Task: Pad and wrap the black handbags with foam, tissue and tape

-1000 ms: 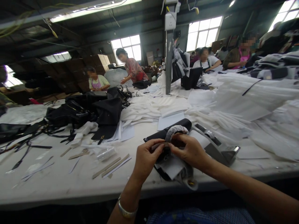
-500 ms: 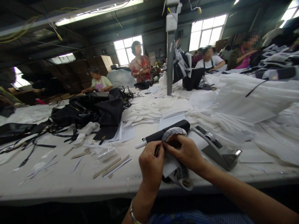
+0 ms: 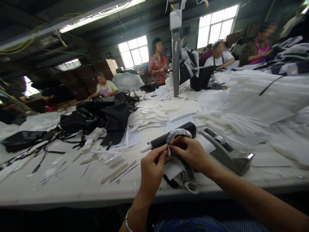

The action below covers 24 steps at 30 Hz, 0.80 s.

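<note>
- Both the left hand and the right hand pinch the wrapped handle with clenched fingers, at the near edge of the surface.
- The handle arches left to right, just beyond the fingertips; the right hand is nearer.

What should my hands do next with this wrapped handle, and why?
Probably press the white tab down flat against the wrapped handle. The left hand pinches that tab right beside the handle, the right hand grips the handle under its arch, and the tab's end looks loose. The tape dispenser stands close by.
</note>
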### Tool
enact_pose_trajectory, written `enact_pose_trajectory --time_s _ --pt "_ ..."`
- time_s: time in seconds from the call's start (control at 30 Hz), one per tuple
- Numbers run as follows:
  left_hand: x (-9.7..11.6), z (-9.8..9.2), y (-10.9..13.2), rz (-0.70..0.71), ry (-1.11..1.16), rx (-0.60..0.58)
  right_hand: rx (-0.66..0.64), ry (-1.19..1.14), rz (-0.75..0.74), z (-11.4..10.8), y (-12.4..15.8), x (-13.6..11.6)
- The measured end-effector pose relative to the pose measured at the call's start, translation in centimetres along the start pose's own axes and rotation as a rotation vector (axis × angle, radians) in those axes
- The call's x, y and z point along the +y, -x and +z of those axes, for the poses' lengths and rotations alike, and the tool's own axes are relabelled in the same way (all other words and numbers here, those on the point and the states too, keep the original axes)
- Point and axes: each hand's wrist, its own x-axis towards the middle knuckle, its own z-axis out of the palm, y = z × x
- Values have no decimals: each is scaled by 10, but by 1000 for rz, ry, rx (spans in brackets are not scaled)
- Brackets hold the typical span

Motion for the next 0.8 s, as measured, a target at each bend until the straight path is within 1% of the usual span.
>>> enact_pose_trajectory --time_s 0.1,0.2,0.3,0.37,0.43,0.53,0.6,0.67,0.8 --pt "-3 3 -11 -15 -2 36 -12 -36 48 -2 -1 1" --pt "-2 6 -18 -41 2 38 -33 -77 115 -3 -3 4" --pt "0 5 -21 -49 11 -5 -68 -120 150 -3 -6 9" --pt "0 3 -21 -55 18 -49 -102 -137 142 -4 -6 11" --pt "-1 1 -22 -66 5 -86 -147 -188 133 -7 -7 12" --pt "-2 0 -23 -68 -36 -112 -269 -325 131 -14 -7 11" --pt "-3 1 -24 -57 -30 -121 -322 -323 86 -17 -7 10" --pt "-4 4 -25 -54 -7 -121 -288 -220 5 -17 -7 9" --pt "-11 8 -25 -74 1 -75 -68 153 -213 -18 1 3"
